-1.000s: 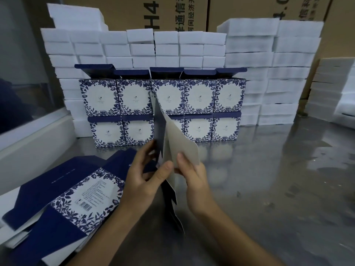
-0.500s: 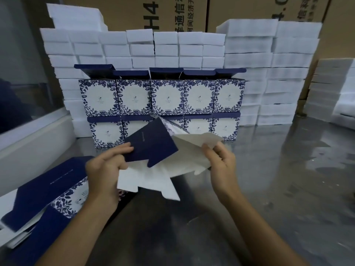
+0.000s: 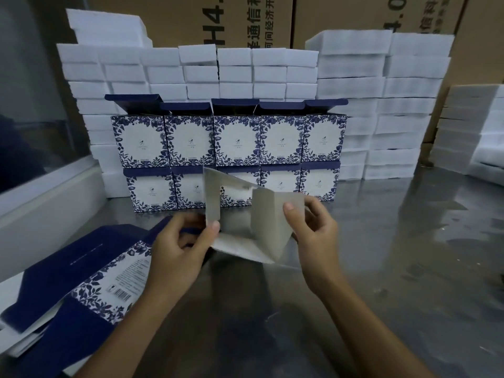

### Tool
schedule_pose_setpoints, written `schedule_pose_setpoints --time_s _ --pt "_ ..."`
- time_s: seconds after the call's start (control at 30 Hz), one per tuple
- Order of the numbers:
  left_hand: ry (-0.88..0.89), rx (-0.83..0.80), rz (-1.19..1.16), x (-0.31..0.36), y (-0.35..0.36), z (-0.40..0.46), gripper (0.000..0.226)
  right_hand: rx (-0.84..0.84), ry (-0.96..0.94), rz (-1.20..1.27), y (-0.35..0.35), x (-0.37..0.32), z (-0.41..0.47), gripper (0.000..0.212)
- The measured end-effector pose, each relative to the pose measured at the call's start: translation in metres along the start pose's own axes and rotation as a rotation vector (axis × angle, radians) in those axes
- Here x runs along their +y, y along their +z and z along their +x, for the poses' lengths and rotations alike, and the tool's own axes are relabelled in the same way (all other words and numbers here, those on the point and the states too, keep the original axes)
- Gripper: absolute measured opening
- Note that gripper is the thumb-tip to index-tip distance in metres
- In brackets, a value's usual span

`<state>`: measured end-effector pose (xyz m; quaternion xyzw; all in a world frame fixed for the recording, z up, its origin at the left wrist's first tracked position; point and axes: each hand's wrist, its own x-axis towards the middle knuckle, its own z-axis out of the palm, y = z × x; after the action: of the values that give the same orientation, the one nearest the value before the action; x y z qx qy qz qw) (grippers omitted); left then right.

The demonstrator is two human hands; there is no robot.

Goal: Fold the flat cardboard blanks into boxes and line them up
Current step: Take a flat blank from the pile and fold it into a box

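Both hands hold a half-opened white-lined cardboard blank (image 3: 246,230) above the shiny steel table (image 3: 381,268), near the picture's centre. The left hand (image 3: 177,252) pinches the blank's upright left panel between thumb and fingers; the right hand (image 3: 313,230) grips its right panel, thumb on the grey inner face. At twelve o'clock from the blank, folded blue-and-white floral boxes (image 3: 229,154) stand in two stacked rows of five, the upper row's navy lids raised. A pile of flat navy-and-floral blanks (image 3: 81,279) lies at eight o'clock. White foam blocks (image 3: 368,105) are stacked behind the boxes, before brown printed cartons (image 3: 245,20).
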<state>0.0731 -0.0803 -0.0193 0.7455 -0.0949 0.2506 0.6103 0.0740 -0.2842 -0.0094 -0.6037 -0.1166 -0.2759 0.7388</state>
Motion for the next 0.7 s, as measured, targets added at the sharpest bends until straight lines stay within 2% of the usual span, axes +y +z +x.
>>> schedule_pose_setpoints --time_s 0.1,0.23,0.33,0.4,0.53,0.7 --pt "0.021 0.083 0.086 -0.004 -0.001 0.0 0.017 -0.027 0.039 0.037 0.003 0.0 -0.001 0.021" --pt "0.113 0.176 0.187 -0.007 -0.005 0.003 0.05 0.166 0.059 0.125 0.005 0.0 0.002 0.031" --pt "0.165 0.167 0.254 -0.005 -0.002 0.002 0.049 0.223 -0.06 -0.033 -0.001 0.003 0.006 0.024" --pt "0.201 0.189 0.272 -0.003 -0.002 0.001 0.045 0.151 -0.128 -0.129 -0.003 0.007 0.009 0.018" --pt "0.206 0.264 0.275 -0.008 -0.007 0.004 0.039 -0.074 -0.126 -0.244 -0.003 0.017 0.007 0.038" --pt "0.207 0.314 0.293 -0.014 -0.012 0.007 0.034 -0.423 0.142 -0.296 -0.009 0.024 0.007 0.084"
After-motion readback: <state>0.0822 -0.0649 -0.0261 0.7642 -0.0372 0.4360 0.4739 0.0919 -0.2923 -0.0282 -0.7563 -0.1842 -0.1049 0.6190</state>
